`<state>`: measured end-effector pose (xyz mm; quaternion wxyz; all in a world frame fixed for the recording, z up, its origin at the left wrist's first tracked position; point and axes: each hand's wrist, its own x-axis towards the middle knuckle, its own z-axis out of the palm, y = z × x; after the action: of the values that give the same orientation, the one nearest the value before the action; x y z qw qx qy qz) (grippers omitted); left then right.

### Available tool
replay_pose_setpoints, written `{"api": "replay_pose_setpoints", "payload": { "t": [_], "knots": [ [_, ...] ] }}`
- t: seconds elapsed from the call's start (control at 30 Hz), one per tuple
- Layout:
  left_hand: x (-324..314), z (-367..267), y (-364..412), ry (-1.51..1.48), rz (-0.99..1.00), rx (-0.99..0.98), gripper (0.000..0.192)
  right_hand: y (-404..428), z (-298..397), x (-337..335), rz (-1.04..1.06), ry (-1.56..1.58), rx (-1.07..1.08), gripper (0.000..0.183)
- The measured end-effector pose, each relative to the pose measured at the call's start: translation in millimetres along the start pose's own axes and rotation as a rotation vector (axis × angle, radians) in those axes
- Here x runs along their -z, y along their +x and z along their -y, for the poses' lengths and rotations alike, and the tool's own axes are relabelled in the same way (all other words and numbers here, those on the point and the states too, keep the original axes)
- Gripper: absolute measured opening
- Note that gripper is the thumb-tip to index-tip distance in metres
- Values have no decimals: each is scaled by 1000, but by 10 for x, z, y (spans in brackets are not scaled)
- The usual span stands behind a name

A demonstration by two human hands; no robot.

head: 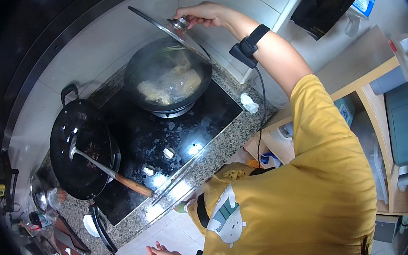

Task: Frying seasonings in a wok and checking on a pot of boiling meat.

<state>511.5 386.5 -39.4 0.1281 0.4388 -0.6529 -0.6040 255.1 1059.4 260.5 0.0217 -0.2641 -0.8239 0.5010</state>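
Observation:
My right hand (pixel 202 15) grips the metal knob of a glass lid (pixel 157 23), which is tilted steeply above a dark pot (pixel 138 100) on the back burner. Steam rises from the pot. Inside, pale pieces of meat (pixel 186 81), perhaps poultry, sit in bubbling liquid, and green stalks (pixel 172 49) show at the far side. My left hand (pixel 161 254) hangs low in front of the counter, empty, with its fingers loosely apart.
On the left burner stands a black wok (pixel 64 152) holding a wooden-handled ladle (pixel 134 185). Chopsticks (pixel 174 183) lie along the counter's front edge. A crumpled tissue (pixel 249 103) is near the pot. A cleaver (pixel 69 240) rests on a board at far left; wooden shelving (pixel 368 78) stands at right.

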Motion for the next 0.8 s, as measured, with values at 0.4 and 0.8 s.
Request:
{"api": "replay_pose_setpoints", "payload": {
  "t": [0.4, 0.8],
  "knots": [
    [31, -23, -109, -2, -29, 21, 31, -18, -7, -188, -165, -203, 182, 52],
    [125, 116, -56, -11, -57, 42, 34, 14, -47, -368, -201, -650, 210, 68]
  ]
}}
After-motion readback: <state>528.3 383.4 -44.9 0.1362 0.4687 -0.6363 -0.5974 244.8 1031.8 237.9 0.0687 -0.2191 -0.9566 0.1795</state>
